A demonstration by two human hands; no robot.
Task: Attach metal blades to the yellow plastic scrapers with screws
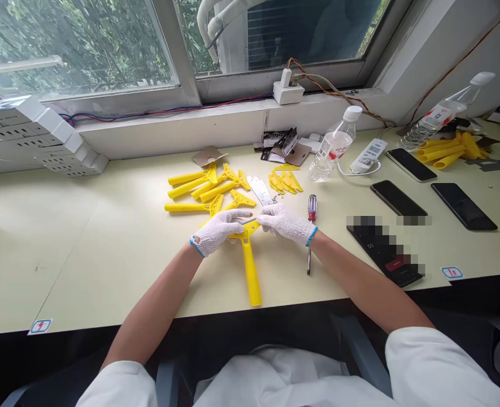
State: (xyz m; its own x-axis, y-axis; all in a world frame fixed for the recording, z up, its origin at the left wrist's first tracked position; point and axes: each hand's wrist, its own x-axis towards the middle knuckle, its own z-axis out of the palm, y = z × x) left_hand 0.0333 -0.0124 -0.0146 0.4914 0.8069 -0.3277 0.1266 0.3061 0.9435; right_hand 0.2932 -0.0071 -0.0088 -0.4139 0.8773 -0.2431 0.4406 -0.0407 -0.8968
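A yellow scraper [251, 271] lies in front of me, its handle pointing toward the table's near edge. My left hand [220, 230], in a white knit glove, is closed around the left side of its head. My right hand [286, 221], gloved too, pinches at the right end of the head; anything small between those fingertips is hidden. Just beyond the hands are thin metal blades [259, 190] with tiny screws [278, 197] beside them. Several more yellow scraper handles [190, 207] lie to the left, and yellow blade covers [286, 182] rest behind. A screwdriver [312, 212] lies right of my right hand.
A water bottle [332, 144] stands behind the screwdriver, near a power strip [369, 156]. Several phones [398, 198] lie on the right, with another bottle [444, 113] beyond. White boxes [42, 135] are stacked at the back left. Black packets [286, 144] lie by the sill.
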